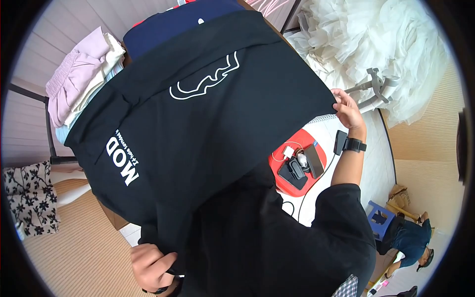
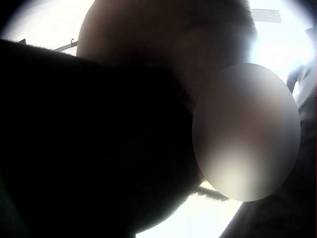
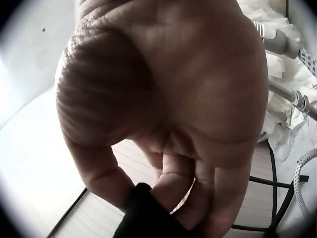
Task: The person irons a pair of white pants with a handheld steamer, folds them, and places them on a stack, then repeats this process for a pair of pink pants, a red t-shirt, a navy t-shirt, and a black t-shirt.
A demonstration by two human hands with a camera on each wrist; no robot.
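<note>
A wide black shirt (image 1: 257, 99) with a white outline drawing and white "MOD" lettering is spread across the head view. Its upper part lies folded over in a band. At the right, my right hand (image 1: 349, 111) pinches a corner of the shirt between thumb and fingers. The right wrist view shows that black cloth (image 3: 148, 215) caught at the fingertips of the right hand (image 3: 168, 99). Down at the lower left, my left hand (image 1: 151, 265) has curled fingers gripping the cloth's near edge. Dark fabric (image 2: 89, 139) fills much of the left wrist view and hides the left fingers.
Beyond the shirt lie navy cloth (image 1: 168, 32) and a folded lilac garment (image 1: 84, 69) on a pile. A red stool (image 1: 287, 185) holds phones and cables. A grey-white stand (image 1: 378, 86) and white tulle (image 1: 376, 34) are at the right; another person (image 1: 413, 240) is at lower right.
</note>
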